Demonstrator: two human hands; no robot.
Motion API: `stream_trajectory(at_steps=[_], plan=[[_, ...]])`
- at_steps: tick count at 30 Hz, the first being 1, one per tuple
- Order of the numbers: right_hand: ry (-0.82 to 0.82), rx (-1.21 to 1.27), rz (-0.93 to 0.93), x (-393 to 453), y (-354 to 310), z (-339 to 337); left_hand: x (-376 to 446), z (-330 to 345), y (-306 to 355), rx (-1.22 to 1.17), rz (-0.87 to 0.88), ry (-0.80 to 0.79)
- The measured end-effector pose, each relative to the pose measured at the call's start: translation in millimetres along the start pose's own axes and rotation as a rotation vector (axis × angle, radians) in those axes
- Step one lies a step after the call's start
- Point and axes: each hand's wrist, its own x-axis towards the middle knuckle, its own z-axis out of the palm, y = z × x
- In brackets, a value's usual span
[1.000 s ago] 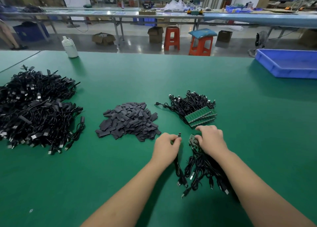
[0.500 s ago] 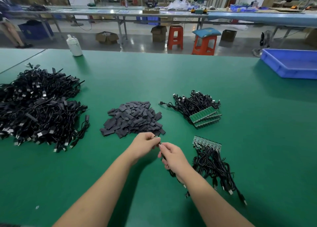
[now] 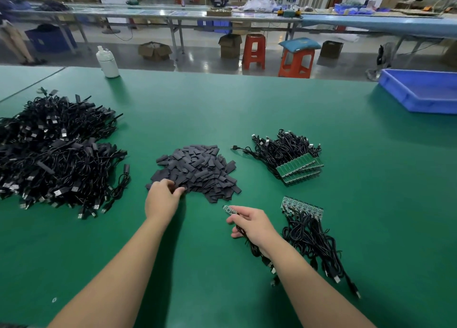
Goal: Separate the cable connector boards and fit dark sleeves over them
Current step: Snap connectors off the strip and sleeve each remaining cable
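Your right hand [image 3: 252,225] pinches one separated board [image 3: 230,210], long axis pointing far-left toward the sleeve pile [image 3: 197,171]. Your left hand [image 3: 162,199], nearer, curls its fingers into the pile's near-left edge.

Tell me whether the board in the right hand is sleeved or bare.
Bare: the small green circuit board pinched by the right hand shows exposed components.
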Motion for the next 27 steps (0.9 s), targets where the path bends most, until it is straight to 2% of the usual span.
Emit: stream_trajectory(at_steps=[6,10,12,14,16,19,27], plan=[[-0.079,-0.204,-0.045,1,8,-1,8,2,-4,0.082,-0.041,-0.044],[-0.089,-0.224,-0.034,4,10,-3,0,-1,1,-0.036,0.034,0.020],[-0.100,-0.227,-0.018,6,12,-3,-12,-2,7,-0.106,0.101,-0.067],[-0.114,-0.219,-0.008,7,12,-3,-29,-2,12,-0.139,0.186,-0.224],[-0.127,-0.183,-0.002,7,12,-3,-44,-1,11,-0.082,0.346,-0.333],[-0.132,-0.142,0.000,7,13,-3,-53,4,4,0.133,0.578,-0.446],[-0.149,-0.153,-0.014,7,14,-3,-48,3,-2,0.366,0.572,-0.399]])
